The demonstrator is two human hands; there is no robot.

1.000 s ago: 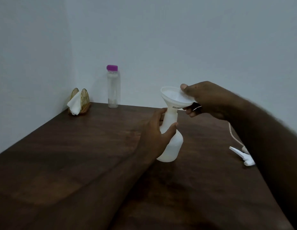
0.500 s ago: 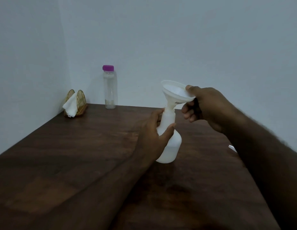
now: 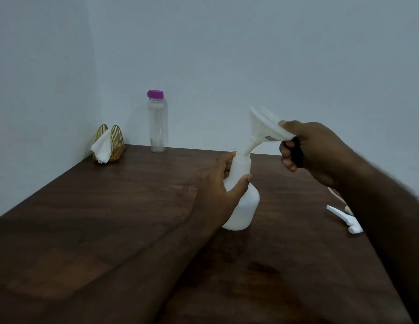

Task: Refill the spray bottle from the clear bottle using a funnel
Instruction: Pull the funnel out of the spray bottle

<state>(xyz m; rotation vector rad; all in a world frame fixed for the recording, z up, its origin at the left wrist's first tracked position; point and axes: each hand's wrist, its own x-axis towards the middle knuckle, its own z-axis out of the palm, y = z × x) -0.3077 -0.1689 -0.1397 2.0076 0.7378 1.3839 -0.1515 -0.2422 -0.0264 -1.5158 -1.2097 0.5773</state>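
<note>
Table [image 3: 105, 230], dark wood, fills the lower frame; both forearms enter from the bottom edge.

Centre: left hand [image 3: 215, 192] wraps thumb and fingers round the neck and shoulder of the white spray bottle [image 3: 242, 209]. The bottle stands upright on the table, mouth open. Judged purpose: to brace it against tipping while the funnel goes in.

Right edge, mid-height: the detached spray head [image 3: 344, 218] lies on the table, well apart from the bottle, out of the way of the filling.

Centre-right, above the bottle: right hand [image 3: 320, 150] pinches the rim of the white funnel [image 3: 262, 125], thumb on top, fingers curled beneath. The funnel is tilted, its spout tip at the bottle mouth; depth of entry cannot be read. Not yet seated upright.

Back, centre-left: clear bottle [image 3: 157, 122] upright by the wall, purple cap [image 3: 155, 94] on, untouched. Pouring not begun.

Far left corner: gold napkin holder [image 3: 109, 143] with a white tissue.
</note>
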